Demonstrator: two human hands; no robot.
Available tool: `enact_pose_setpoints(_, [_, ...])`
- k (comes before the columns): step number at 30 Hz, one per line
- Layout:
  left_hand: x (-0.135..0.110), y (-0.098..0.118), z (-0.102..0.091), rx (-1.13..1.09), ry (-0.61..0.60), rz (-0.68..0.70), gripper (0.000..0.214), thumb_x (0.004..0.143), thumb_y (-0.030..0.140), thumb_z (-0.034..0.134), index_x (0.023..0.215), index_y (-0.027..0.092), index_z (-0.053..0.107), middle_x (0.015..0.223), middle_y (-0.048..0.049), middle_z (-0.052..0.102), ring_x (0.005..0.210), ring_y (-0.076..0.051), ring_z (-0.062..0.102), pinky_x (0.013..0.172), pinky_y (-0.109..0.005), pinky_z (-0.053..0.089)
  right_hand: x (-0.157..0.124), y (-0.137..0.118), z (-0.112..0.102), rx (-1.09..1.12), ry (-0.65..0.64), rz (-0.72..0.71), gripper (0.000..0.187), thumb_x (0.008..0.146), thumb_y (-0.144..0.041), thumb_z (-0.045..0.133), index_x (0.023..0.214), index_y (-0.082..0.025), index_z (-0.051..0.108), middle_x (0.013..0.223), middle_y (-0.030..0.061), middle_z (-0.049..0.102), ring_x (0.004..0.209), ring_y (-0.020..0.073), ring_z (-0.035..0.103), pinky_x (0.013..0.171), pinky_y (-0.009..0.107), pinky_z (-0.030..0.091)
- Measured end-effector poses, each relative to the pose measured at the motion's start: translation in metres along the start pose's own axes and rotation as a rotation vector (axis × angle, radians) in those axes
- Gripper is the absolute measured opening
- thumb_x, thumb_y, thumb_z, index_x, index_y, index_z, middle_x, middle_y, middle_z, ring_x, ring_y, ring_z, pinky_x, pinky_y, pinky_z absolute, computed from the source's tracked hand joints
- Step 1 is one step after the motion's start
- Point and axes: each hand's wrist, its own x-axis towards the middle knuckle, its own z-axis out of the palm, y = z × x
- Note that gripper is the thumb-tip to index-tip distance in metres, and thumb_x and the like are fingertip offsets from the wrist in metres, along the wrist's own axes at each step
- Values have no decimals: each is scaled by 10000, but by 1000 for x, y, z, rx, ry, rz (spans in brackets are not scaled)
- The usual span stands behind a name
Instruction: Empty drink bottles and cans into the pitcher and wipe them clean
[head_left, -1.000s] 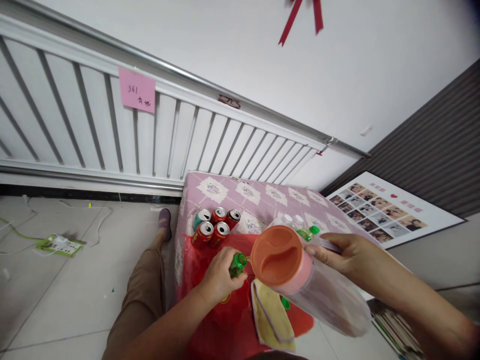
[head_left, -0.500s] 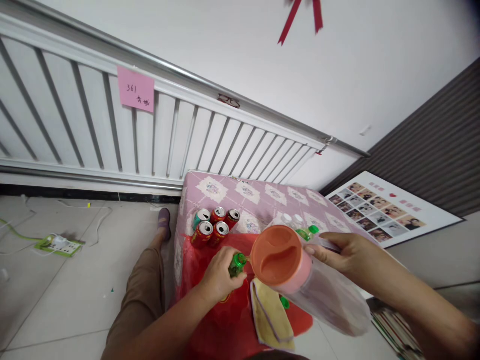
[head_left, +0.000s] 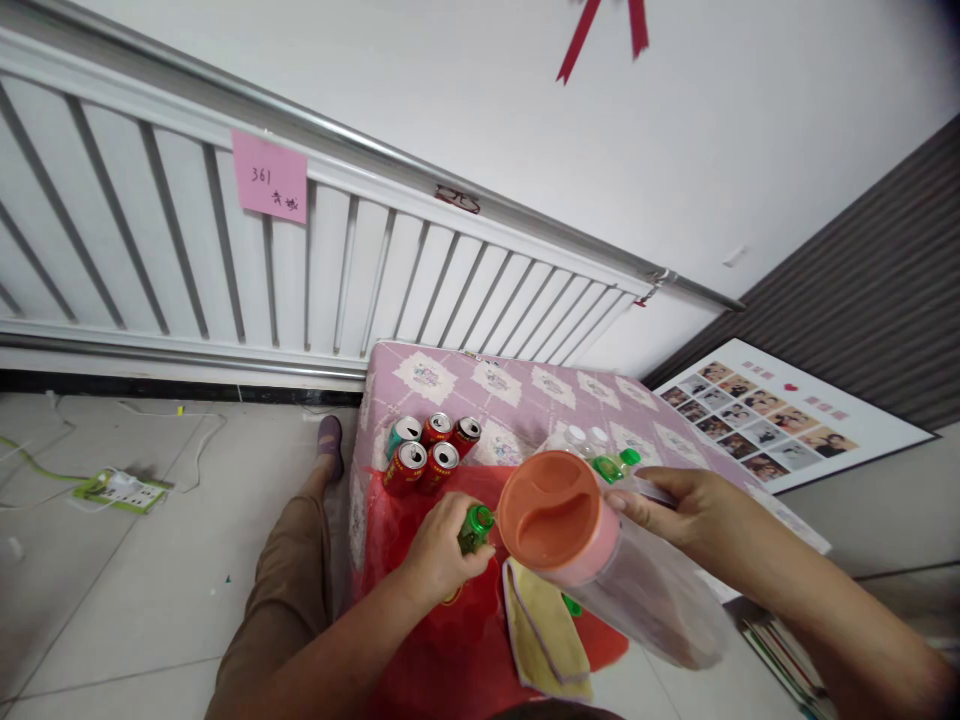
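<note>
My left hand [head_left: 439, 560] is closed round a small green bottle [head_left: 475, 530], its uncapped mouth facing up. In my right hand [head_left: 686, 505] is the handle of a clear plastic pitcher [head_left: 652, 605] with an orange lid [head_left: 551, 510]. The pitcher leans far over to the left, its lid edge close beside the bottle's mouth. Whether liquid runs between them is too small to tell. Below the pitcher lies a folded yellow cloth [head_left: 544, 630], with a green piece [head_left: 571, 605] partly hidden next to it.
Several opened drink cans [head_left: 442, 458] stand on the flowered tablecloth [head_left: 427, 378], left of centre. Behind the pitcher are clear bottles with white caps [head_left: 598, 440] and a green bottle [head_left: 616, 464]. Red sheeting [head_left: 420, 640] covers the near part. A power strip [head_left: 124, 490] lies on the floor.
The pitcher has shifted slightly left, and its base end has drawn in a little. My left hand and the green bottle stay in place.
</note>
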Motion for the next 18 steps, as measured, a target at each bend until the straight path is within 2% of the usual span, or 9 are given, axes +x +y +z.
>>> enact_pose_setpoints(3, [0, -1, 1, -5, 4, 3, 367, 654, 110, 666, 987, 202, 542, 965, -34, 577, 897, -196, 552, 808, -319, 449, 0, 5, 6, 30, 12, 7, 508, 744, -661, 583, 558, -193, 516, 532, -41, 395, 514, 102, 342, 455, 227, 293])
enact_pose_setpoints(13, [0, 0, -1, -4, -9, 4, 382, 644, 96, 655, 997, 191, 544, 978, -44, 579, 910, -200, 558, 820, -316, 455, -6, 29, 29, 250, 9, 34, 447, 745, -603, 615, 563, -202, 539, 556, -31, 446, 551, 130, 397, 501, 252, 332])
enact_pose_setpoints(18, [0, 3, -1, -4, -15, -15, 421, 631, 68, 642, 1018, 193, 533, 997, -49, 583, 938, -208, 565, 859, -338, 463, -8, 44, 32, 428, 135, 87, 474, 709, -615, 633, 520, -206, 484, 500, -55, 362, 496, 100, 311, 462, 243, 268])
